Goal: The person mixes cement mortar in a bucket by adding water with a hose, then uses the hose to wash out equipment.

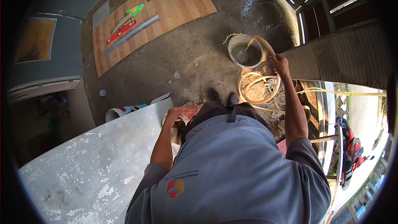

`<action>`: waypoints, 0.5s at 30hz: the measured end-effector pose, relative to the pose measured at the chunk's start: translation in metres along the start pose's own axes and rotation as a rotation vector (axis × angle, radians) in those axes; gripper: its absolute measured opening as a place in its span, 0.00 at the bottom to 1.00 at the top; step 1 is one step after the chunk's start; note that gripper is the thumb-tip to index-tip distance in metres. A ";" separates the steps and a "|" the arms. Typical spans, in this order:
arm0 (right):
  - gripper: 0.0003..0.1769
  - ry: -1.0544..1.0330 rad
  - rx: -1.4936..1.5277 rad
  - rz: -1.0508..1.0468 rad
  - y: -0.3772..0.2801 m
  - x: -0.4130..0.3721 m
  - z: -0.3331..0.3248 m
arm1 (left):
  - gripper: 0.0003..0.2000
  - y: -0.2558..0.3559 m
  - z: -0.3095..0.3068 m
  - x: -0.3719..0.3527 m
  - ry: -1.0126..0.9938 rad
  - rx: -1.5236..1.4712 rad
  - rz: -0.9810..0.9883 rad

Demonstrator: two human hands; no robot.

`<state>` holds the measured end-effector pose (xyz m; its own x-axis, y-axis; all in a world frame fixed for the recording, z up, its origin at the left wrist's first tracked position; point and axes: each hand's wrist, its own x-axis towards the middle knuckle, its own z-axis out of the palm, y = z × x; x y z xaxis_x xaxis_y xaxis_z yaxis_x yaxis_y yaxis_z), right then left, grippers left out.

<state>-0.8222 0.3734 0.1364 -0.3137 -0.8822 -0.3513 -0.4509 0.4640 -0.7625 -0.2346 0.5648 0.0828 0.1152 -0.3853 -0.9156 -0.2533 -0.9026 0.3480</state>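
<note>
A yellowish hose [262, 40] is gripped in my right hand [280, 64], and its end hangs over a round bucket [230, 54]. Water runs from the hose into the grey contents of the bucket. More of the hose lies in loops on the floor below my right hand. My left hand [173, 116] is low at my left side, beside the corner of a pale, worn board and next to a reddish cloth or bag [190, 110]. Its fingers are curled, and whether they hold anything is hidden.
Wood-look tiles [174, 0] at the upper left carry a long metal bar [132, 36], a red level [120, 32] and a green item [135, 10]. The pale board [103, 157] fills the lower left. A slatted barrier [336, 60] stands at the right.
</note>
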 end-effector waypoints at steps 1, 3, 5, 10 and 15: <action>0.20 0.014 -0.002 -0.024 -0.002 0.000 0.001 | 0.15 0.001 0.000 -0.001 -0.004 0.003 0.002; 0.20 0.047 -0.010 -0.064 -0.003 -0.001 0.002 | 0.15 -0.002 -0.002 0.000 -0.015 -0.001 0.012; 0.21 0.024 -0.006 -0.050 -0.003 -0.001 0.001 | 0.15 -0.003 -0.002 0.000 -0.018 -0.011 0.005; 0.21 0.005 0.025 0.025 -0.013 -0.007 -0.001 | 0.16 -0.012 -0.004 0.009 -0.015 -0.015 0.015; 0.18 0.051 -0.019 -0.133 0.012 0.008 0.006 | 0.16 -0.011 0.002 0.002 0.017 -0.011 0.008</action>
<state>-0.8256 0.3713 0.1210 -0.2916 -0.9310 -0.2197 -0.5068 0.3452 -0.7899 -0.2333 0.5740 0.0772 0.1298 -0.3956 -0.9092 -0.2440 -0.9015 0.3574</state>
